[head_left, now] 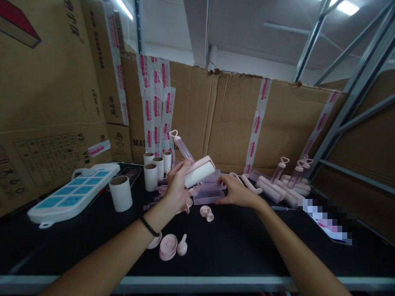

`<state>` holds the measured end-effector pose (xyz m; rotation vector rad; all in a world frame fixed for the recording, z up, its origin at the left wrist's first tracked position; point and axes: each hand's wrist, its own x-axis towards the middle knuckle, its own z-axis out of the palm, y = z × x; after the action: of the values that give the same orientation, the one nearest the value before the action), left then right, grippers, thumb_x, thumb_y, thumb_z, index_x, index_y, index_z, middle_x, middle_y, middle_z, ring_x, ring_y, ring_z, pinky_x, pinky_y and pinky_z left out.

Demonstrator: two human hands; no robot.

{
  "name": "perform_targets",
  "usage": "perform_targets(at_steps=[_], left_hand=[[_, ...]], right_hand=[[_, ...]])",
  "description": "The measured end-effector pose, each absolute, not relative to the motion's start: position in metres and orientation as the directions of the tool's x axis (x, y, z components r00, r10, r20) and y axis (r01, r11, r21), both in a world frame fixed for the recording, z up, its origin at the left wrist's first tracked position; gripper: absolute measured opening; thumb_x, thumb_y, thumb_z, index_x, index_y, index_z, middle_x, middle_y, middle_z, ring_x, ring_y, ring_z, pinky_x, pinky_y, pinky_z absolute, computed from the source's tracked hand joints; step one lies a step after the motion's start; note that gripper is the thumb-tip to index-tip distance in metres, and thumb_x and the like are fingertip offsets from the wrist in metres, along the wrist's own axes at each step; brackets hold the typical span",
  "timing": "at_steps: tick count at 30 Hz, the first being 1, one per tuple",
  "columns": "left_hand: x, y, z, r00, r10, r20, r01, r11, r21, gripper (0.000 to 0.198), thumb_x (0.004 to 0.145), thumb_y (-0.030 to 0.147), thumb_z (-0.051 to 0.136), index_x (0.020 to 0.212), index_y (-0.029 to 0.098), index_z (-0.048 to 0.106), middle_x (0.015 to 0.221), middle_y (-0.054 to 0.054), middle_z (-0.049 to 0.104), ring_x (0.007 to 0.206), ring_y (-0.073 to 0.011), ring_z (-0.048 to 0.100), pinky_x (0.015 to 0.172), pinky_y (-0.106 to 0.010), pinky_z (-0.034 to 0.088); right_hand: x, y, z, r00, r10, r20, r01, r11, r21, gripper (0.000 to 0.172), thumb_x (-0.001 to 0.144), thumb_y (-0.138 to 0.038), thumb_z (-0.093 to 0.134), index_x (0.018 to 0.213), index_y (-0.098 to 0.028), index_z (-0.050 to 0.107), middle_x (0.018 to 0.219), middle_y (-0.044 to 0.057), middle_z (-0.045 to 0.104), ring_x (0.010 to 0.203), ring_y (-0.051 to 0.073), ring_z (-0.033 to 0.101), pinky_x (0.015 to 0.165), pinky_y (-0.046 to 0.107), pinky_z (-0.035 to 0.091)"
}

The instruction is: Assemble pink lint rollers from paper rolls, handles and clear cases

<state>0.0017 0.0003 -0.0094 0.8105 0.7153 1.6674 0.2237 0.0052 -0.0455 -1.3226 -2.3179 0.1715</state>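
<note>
My left hand (176, 185) is closed around a pink and white lint roller (200, 171), raised and tilted above the table. Its see-through pink handle points up to the left and ends in a heart-shaped loop (173, 133). Lower down, my right hand (236, 190) has its thumb and fingers at the right end of a translucent pink plastic cover (208, 193); the fingertips are partly hidden. Small pink plastic parts (206, 213) lie just in front of the cover. Nearer me are a round pink cap (168, 246) and a pink knob-shaped piece (182, 245).
Several white paper rolls (151, 177) stand at the back left, with another roll (120, 193) beside a white power strip (74, 193). Pink rollers with heart-loop handles (279, 172) lie at right. A phone-like object (328, 226) lies nearer. Cardboard walls (231, 123) enclose the black table.
</note>
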Motion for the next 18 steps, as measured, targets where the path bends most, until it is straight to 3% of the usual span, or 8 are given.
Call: perform_targets(at_steps=[2, 6, 8, 11, 18], left_hand=[[0.001, 0.002, -0.011, -0.17, 0.975, 0.145, -0.55, -0.216, 0.806, 0.046, 0.058, 0.046, 0.088, 0.087, 0.014, 0.072, 0.073, -0.003, 0.07, 0.054, -0.0151, 0.061, 0.046, -0.024, 0.045], [-0.002, 0.002, -0.013, -0.125, 0.983, 0.136, -0.548, -0.183, 0.816, 0.052, 0.059, 0.052, 0.089, 0.092, 0.015, 0.072, 0.072, -0.005, 0.071, 0.051, -0.0162, 0.061, 0.042, -0.024, 0.043], [-0.003, 0.002, -0.014, -0.1, 0.989, 0.111, -0.556, -0.148, 0.818, 0.053, 0.06, 0.052, 0.089, 0.096, 0.016, 0.072, 0.071, -0.004, 0.071, 0.048, -0.0156, 0.06, 0.039, -0.022, 0.041], [-0.002, 0.002, -0.015, -0.105, 0.992, 0.074, -0.566, -0.121, 0.816, 0.055, 0.061, 0.053, 0.09, 0.098, 0.017, 0.072, 0.072, -0.004, 0.072, 0.048, -0.0154, 0.062, 0.04, -0.022, 0.043], [0.002, 0.009, -0.022, -0.114, 0.982, 0.152, -0.611, -0.19, 0.768, 0.051, 0.063, 0.047, 0.091, 0.098, 0.016, 0.072, 0.088, -0.006, 0.076, 0.066, -0.0186, 0.069, 0.056, -0.028, 0.056]], right_hand=[[0.226, 0.003, -0.04, -0.409, 0.845, 0.343, 0.695, 0.533, -0.483, 0.053, 0.068, -0.044, 0.087, 0.107, -0.022, 0.057, 0.112, 0.005, 0.066, 0.104, 0.025, 0.06, 0.092, 0.037, 0.046], [0.225, 0.0, -0.03, -0.333, 0.823, 0.461, 0.264, 0.551, -0.792, 0.048, 0.076, -0.044, 0.081, 0.11, -0.025, 0.054, 0.118, 0.005, 0.068, 0.112, 0.023, 0.064, 0.099, 0.037, 0.05], [0.22, -0.003, -0.027, -0.234, 0.828, 0.51, 0.102, 0.543, -0.834, 0.045, 0.078, -0.044, 0.081, 0.111, -0.025, 0.057, 0.116, 0.005, 0.071, 0.11, 0.024, 0.066, 0.097, 0.037, 0.052], [0.21, -0.007, -0.027, -0.143, 0.849, 0.509, -0.005, 0.513, -0.858, 0.044, 0.078, -0.043, 0.082, 0.114, -0.026, 0.063, 0.112, 0.005, 0.073, 0.103, 0.023, 0.068, 0.091, 0.035, 0.054], [0.183, -0.015, -0.032, -0.083, 0.912, 0.402, -0.022, 0.402, -0.916, 0.046, 0.073, -0.043, 0.086, 0.11, -0.022, 0.068, 0.105, 0.004, 0.075, 0.091, 0.02, 0.069, 0.076, 0.032, 0.058]])
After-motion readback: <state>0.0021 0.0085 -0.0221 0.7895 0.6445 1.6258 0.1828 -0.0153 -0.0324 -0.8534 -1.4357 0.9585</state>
